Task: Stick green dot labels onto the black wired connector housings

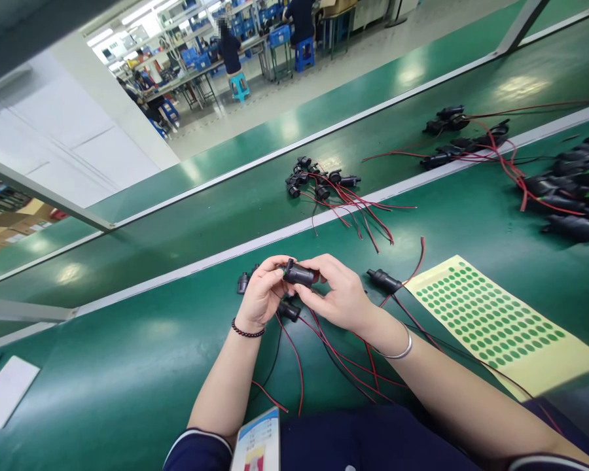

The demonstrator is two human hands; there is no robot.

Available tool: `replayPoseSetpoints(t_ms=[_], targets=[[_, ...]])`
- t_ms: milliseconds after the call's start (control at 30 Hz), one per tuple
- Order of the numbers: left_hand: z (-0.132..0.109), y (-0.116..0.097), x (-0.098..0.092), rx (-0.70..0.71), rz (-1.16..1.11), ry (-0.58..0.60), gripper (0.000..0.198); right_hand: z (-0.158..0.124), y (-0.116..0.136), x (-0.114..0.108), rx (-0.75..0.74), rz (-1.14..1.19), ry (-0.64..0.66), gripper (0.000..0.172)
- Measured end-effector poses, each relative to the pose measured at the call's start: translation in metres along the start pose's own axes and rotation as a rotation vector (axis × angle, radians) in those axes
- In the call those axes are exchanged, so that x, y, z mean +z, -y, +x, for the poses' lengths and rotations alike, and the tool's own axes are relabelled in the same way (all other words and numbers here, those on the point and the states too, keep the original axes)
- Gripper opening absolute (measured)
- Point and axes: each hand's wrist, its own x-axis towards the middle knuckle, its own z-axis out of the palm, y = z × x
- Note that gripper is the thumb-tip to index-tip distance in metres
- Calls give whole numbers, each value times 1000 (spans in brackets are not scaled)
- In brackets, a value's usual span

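Observation:
My left hand [262,293] and my right hand [338,294] meet over the green bench and both pinch a black cylindrical socket part [298,275] with red and black wires hanging from it. A second black socket [288,310] lies just under my hands. Another wired socket [383,280] rests to the right of my right hand, and a small black one [243,282] sits left of my left hand. A yellow sheet of green round stickers [491,320] lies at the right.
A pile of wired black sockets [319,183] lies on the conveyor belt beyond, with more [451,137] further right and a heap [574,190] at the right edge. White cards [7,389] lie at the left. People sit at distant benches [230,52].

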Motion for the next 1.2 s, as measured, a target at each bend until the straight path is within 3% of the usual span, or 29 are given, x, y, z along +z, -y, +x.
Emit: replayPoseSetpoints(t_ms=[1200], targets=[[-1, 5, 0, 48, 76, -27, 24, 2, 2, -2, 15, 11, -50, 19]])
